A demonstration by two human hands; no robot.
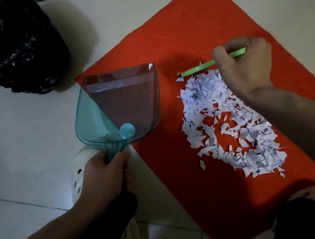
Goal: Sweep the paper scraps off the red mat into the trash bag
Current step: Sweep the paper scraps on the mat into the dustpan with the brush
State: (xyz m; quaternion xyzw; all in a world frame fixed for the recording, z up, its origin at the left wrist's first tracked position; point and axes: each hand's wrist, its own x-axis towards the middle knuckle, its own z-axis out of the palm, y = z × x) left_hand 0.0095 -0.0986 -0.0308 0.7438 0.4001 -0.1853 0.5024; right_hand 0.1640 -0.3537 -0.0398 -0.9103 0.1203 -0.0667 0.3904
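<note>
Red mat [192,35]: a felt-like cloth with soft, slightly ragged edges, lying askew on pale tiled floor [16,136], its long axis running from 1 o'clock to 5 o'clock of the view. Trash bag [4,42]: black crinkled plastic, bulging, at 10 o'clock, off the mat and well apart from the scraps. Dustpan [119,104]: translucent teal plastic, scoop-shaped with a flat front lip, resting half on the mat's left edge, mouth toward 12 o'clock; one scrap sits at its far right corner. Paper scraps [228,122]: small, angular white pieces with blue markings, gathered in a loose band on the mat, long axis from 11 to 5 o'clock. The band lies at 3 o'clock from the dustpan, near but not touching, so the coming sweep likely runs toward 9 o'clock, and the pan's mouth probably has to turn to meet it. Right hand [245,68]: the nearer hand, over the band's far end, closed around a thin green brush handle [198,68]; bristles not visible. Left hand [107,173]: wrapped firmly round the dustpan's handle.
</note>
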